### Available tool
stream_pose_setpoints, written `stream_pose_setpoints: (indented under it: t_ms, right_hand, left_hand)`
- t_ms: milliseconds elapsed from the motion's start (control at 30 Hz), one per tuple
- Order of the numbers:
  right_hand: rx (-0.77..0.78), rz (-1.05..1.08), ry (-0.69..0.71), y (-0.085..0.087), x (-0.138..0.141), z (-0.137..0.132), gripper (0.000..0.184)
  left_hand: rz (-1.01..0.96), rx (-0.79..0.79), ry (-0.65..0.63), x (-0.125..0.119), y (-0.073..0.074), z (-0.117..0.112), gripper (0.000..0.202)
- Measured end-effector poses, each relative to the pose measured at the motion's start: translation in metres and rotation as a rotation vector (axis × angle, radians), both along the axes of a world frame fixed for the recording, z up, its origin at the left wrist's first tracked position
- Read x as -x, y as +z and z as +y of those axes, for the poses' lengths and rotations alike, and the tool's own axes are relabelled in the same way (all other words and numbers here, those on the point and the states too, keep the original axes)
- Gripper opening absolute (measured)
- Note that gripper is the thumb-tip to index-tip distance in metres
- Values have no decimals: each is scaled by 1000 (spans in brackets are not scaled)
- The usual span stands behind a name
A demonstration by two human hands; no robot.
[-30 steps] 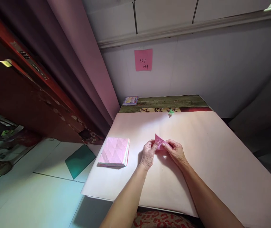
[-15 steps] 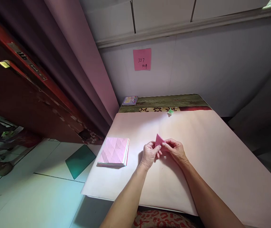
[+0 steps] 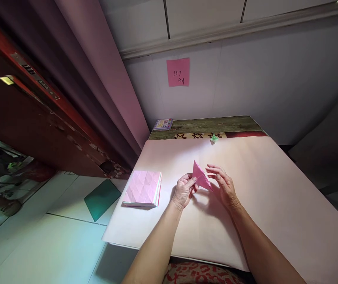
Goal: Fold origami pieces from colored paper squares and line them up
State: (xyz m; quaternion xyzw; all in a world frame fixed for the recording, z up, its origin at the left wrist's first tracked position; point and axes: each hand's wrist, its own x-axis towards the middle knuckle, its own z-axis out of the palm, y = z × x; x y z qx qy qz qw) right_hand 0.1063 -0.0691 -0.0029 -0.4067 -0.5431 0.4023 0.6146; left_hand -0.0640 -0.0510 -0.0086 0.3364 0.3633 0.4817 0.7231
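Note:
A folded pink origami paper (image 3: 201,177), roughly triangular, is pinched at its left side between the thumb and fingers of my left hand (image 3: 184,190). It is held a little above the table, one point up and another slanting down to the right. Just right of it is my right hand (image 3: 224,186), its fingers apart and curved toward the paper, with nothing in them. Left of my hands lies a stack of square paper (image 3: 143,187), a pink creased-looking sheet on top and other colours along the edge.
A small green and white folded paper piece (image 3: 213,138) sits at the far edge of the pale table covering (image 3: 275,189). Behind it, a pack of small printed cards (image 3: 163,124) lies on the bare tabletop. A pink note (image 3: 178,72) hangs on the wall. A dark green square (image 3: 102,199) lies on the floor.
My right hand has let go of the pink paper and moved right, its fingers opening. In my left hand the paper has turned and shows a wider, longer shape.

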Motion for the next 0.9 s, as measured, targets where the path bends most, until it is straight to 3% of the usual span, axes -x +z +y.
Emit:
stream_pose_setpoints:
  t_ms: [267,633,900]
  right_hand:
    - [-3,10,-5,-3,-1,5,41]
    - [35,39,34,0,-2,4,36]
    - [-1,-260,25,-5,-10,9,37]
  left_hand:
    - [62,-58,-53,-2,-3,-1,33]
    - [134,-96,-69,-5,-3,-4,39]
    - [205,-130,-27,-8,-9,-5,38]
